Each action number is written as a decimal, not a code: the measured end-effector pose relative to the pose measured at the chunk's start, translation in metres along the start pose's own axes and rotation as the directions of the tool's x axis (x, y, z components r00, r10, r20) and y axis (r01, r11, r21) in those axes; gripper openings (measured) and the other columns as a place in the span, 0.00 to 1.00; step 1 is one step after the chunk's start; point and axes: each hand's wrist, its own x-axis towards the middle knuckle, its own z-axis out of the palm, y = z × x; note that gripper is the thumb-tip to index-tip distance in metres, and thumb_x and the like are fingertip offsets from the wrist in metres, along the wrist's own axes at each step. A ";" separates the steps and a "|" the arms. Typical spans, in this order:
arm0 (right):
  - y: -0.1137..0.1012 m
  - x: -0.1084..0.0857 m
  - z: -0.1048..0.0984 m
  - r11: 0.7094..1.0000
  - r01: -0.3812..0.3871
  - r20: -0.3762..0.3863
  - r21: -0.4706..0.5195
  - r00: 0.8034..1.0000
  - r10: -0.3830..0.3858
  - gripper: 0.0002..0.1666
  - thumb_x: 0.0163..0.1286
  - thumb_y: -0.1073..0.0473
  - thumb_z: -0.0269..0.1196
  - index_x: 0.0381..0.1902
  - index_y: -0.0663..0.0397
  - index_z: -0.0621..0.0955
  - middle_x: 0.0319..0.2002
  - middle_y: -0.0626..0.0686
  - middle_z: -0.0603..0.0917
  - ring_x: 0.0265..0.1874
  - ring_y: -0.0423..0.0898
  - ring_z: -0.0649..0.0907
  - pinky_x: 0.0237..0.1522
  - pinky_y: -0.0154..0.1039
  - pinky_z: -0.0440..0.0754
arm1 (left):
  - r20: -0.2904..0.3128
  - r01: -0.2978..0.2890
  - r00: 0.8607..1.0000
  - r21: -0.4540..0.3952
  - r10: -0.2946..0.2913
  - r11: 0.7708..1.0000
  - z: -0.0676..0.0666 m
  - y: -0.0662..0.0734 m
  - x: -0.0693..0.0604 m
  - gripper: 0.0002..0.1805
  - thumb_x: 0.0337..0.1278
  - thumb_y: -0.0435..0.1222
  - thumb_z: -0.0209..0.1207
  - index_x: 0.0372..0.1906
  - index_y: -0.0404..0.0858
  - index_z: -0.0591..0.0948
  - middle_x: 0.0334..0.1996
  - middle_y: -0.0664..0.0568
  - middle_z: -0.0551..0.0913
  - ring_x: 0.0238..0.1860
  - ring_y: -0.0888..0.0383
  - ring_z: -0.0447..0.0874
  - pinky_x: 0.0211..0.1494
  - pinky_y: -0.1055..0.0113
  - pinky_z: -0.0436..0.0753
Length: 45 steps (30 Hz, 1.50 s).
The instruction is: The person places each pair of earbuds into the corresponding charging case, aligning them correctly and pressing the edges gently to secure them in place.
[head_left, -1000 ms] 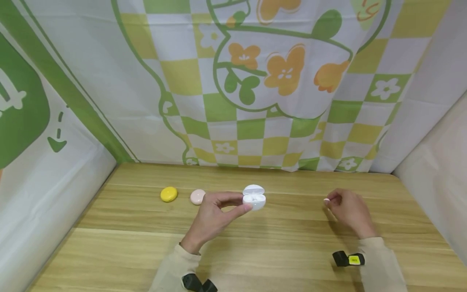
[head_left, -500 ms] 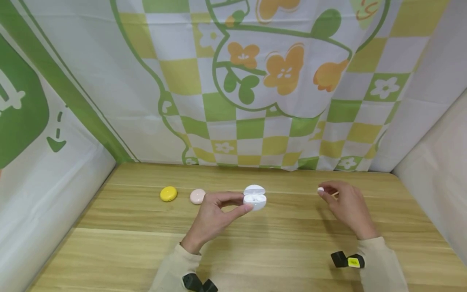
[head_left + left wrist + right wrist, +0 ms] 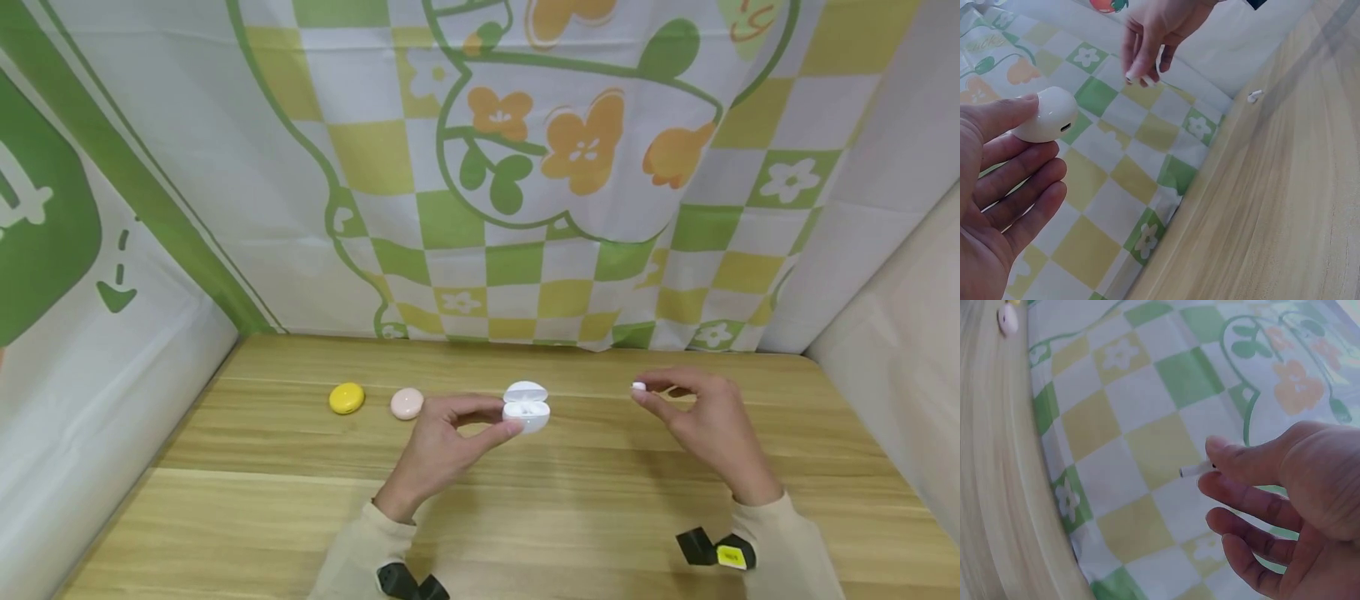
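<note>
A white earbud case (image 3: 527,412) with its lid up is held above the table by my left hand (image 3: 442,446), thumb in front and fingers behind. In the left wrist view the back of the case (image 3: 1054,115) shows a small charging port. To the right, my right hand (image 3: 708,425) pinches a white earbud (image 3: 639,387) between thumb and fingertips, apart from the case. Its stem (image 3: 1192,470) points away from the fingers in the right wrist view. A second white earbud (image 3: 1255,95) lies on the table in the left wrist view; I cannot make it out in the head view.
A yellow round case (image 3: 347,398) and a pink round case (image 3: 407,404) sit on the wooden table (image 3: 240,517), left of my left hand. A checkered floral cloth (image 3: 525,267) hangs along the table's back edge. White cloth walls (image 3: 900,317) stand on both sides.
My right hand has moved left and slightly up with the earbud, closer to the case. The left hand and the case have barely shifted to the right.
</note>
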 end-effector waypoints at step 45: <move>-0.072 -0.013 0.049 0.910 0.153 -0.083 0.385 0.988 -0.131 0.13 0.56 0.68 0.77 0.38 0.50 0.91 0.33 0.43 0.89 0.32 0.41 0.85 0.37 0.35 0.81 | 0.135 0.026 0.990 0.082 -0.037 0.996 0.010 -0.002 -0.001 0.11 0.59 0.39 0.72 0.44 0.39 0.91 0.41 0.56 0.90 0.43 0.59 0.89 0.56 0.59 0.83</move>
